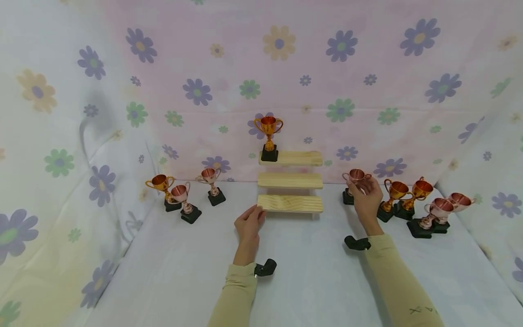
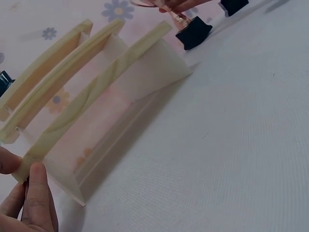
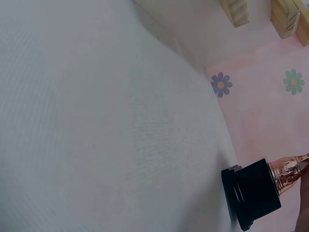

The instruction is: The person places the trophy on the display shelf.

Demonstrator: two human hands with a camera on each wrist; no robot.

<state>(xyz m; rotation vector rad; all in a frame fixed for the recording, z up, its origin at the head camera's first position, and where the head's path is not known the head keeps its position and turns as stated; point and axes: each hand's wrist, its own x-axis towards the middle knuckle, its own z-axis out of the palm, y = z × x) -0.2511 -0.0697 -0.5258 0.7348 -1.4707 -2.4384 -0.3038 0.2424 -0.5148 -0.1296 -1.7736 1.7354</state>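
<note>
My left hand (image 1: pixel 249 227) pinches the left end of the lowest step of a small three-step wooden display stand (image 1: pixel 290 204). Thumb and fingers meet around that board in the left wrist view. A rose-gold trophy cup (image 1: pixel 357 175) with a black base is held in my right hand (image 1: pixel 367 200), to the right of the stand. In the right wrist view its black base (image 3: pixel 253 193) shows at the lower right, while most of the hand is out of frame. One gold trophy (image 1: pixel 268 129) stands upright on the left end of the top step.
On the left of the white table are a gold trophy (image 1: pixel 161 184) and two rose-gold trophies (image 1: pixel 184 200) (image 1: pixel 210 179). Several more, gold (image 1: pixel 396 190) and rose-gold (image 1: pixel 441 209), cluster at the right. A flower-patterned cloth (image 1: pixel 229 50) hangs behind and at both sides.
</note>
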